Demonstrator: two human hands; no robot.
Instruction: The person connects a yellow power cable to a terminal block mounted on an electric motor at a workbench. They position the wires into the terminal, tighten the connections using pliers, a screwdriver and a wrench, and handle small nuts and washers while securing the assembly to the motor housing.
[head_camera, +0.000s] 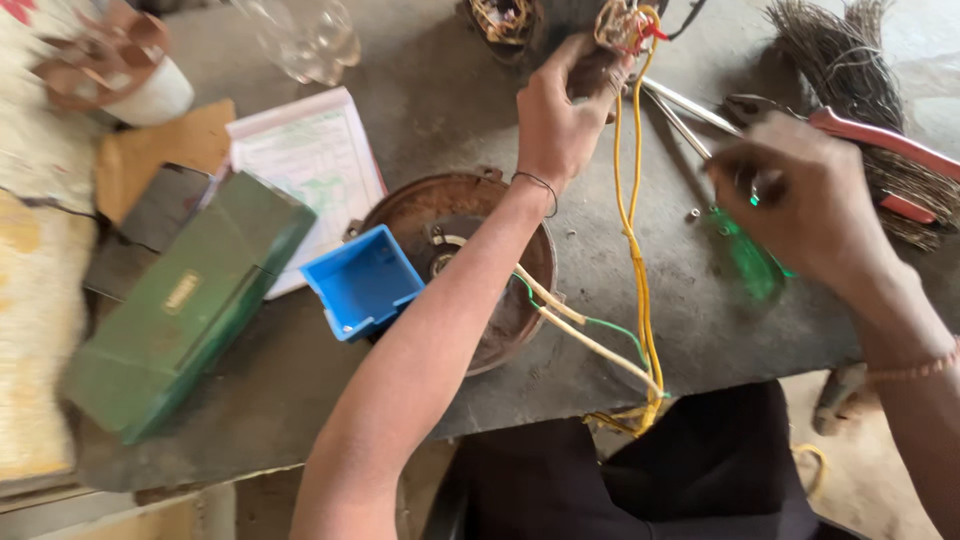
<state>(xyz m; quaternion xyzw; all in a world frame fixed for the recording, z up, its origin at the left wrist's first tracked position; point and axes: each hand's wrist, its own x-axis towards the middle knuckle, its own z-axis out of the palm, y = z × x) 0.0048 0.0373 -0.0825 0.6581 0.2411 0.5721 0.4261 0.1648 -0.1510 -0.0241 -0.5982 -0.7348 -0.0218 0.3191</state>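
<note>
The left hand (560, 115) pinches the yellow wires (636, 230) up near their top end; the right hand (800, 200) is closed around a green-handled screwdriver (745, 255) above the grey workbench (420, 100).

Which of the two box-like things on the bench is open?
The small blue box beside the rusty round housing; its hollow inside shows. The long green box is closed.

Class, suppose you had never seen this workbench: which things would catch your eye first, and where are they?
Bright yellow wires run down the middle, pinched at the top by the left hand. At right, the blurred right hand sits over a green-handled screwdriver, near red-handled pliers. Left of centre, a blue box lies against a rusty round housing, beside a green case.
</note>
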